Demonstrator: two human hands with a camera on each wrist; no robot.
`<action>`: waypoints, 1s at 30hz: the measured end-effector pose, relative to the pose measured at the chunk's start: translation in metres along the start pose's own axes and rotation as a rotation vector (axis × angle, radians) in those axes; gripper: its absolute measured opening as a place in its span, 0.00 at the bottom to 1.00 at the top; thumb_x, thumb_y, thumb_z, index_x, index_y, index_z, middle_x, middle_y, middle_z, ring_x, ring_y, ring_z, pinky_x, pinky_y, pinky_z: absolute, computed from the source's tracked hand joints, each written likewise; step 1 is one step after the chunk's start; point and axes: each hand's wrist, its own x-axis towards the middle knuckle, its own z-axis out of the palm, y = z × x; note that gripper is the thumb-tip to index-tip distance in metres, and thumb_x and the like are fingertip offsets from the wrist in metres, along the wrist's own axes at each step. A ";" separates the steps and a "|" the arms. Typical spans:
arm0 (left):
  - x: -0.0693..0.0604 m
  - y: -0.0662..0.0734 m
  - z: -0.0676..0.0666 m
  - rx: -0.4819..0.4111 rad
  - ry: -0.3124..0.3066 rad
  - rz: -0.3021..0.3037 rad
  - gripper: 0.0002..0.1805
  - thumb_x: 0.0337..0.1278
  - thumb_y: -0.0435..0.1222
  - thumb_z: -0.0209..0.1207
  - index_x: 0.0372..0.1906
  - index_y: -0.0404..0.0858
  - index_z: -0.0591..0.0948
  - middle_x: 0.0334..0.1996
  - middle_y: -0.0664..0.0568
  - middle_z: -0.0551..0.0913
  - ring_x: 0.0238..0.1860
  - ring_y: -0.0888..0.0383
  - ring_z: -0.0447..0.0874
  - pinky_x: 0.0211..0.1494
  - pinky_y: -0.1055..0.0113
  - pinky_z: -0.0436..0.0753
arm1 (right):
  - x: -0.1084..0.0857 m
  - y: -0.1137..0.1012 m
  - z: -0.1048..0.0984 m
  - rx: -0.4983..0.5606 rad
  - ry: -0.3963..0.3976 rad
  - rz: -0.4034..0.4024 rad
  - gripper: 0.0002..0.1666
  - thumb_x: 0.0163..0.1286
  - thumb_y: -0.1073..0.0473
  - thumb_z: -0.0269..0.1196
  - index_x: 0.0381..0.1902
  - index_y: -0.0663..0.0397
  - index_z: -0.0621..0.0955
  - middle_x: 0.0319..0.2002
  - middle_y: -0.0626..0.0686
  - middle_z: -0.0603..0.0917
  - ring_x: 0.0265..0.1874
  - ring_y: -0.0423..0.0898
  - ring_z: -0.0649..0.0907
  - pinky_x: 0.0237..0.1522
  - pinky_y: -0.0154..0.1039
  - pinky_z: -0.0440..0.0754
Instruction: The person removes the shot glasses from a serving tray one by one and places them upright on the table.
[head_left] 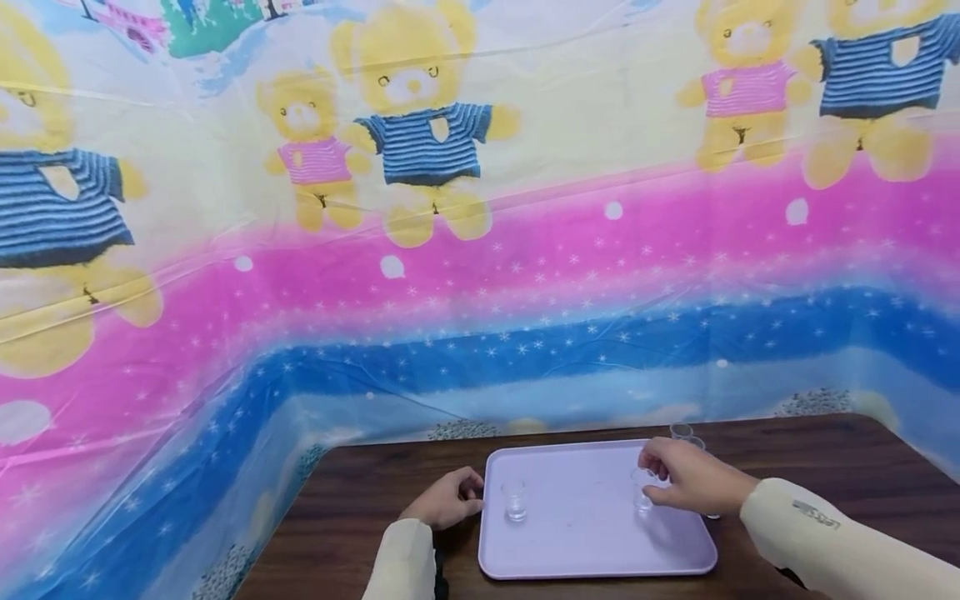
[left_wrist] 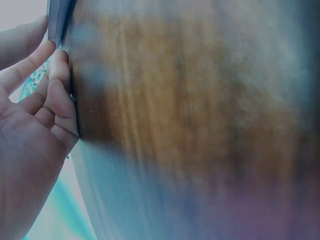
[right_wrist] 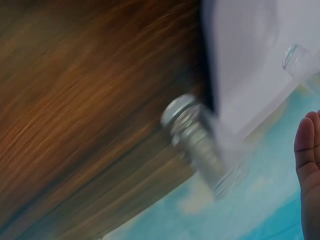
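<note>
At the right of the tray [head_left: 570, 542], my right hand [head_left: 693, 477] pinches a clear glass [head_left: 642, 502] (left hand [head_left: 444, 500] relaxed by the left edge); positioning it, seemingly, which calls for a light, level release

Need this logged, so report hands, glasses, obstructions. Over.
Left hand at left edge of tray. Right hand holding right glass. Left glass upright on tray. Nothing visible between glasses.
</note>
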 end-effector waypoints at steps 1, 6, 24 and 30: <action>0.000 0.000 0.000 0.002 0.000 0.001 0.10 0.58 0.32 0.62 0.44 0.37 0.75 0.29 0.49 0.74 0.27 0.55 0.71 0.31 0.61 0.71 | -0.003 0.002 -0.003 0.002 0.003 0.005 0.15 0.57 0.56 0.69 0.39 0.53 0.77 0.32 0.44 0.75 0.31 0.40 0.75 0.32 0.37 0.75; -0.001 -0.003 0.000 0.015 0.004 0.006 0.10 0.58 0.32 0.61 0.43 0.38 0.75 0.29 0.49 0.74 0.27 0.55 0.71 0.31 0.60 0.71 | -0.018 0.014 -0.017 0.021 0.027 0.041 0.14 0.57 0.56 0.69 0.38 0.52 0.76 0.30 0.45 0.74 0.28 0.39 0.73 0.29 0.35 0.73; 0.003 -0.002 0.002 0.018 0.011 -0.001 0.11 0.58 0.33 0.62 0.44 0.38 0.75 0.29 0.49 0.74 0.26 0.54 0.71 0.30 0.60 0.71 | -0.061 0.047 -0.026 0.005 0.110 0.003 0.14 0.54 0.56 0.71 0.33 0.51 0.77 0.25 0.43 0.74 0.23 0.34 0.73 0.24 0.33 0.73; 0.001 -0.004 0.001 0.011 0.007 0.015 0.11 0.58 0.32 0.61 0.44 0.37 0.75 0.28 0.49 0.73 0.26 0.54 0.71 0.30 0.61 0.71 | -0.071 0.051 -0.022 -0.002 0.109 0.009 0.15 0.52 0.55 0.72 0.31 0.49 0.76 0.24 0.42 0.74 0.22 0.33 0.71 0.23 0.33 0.72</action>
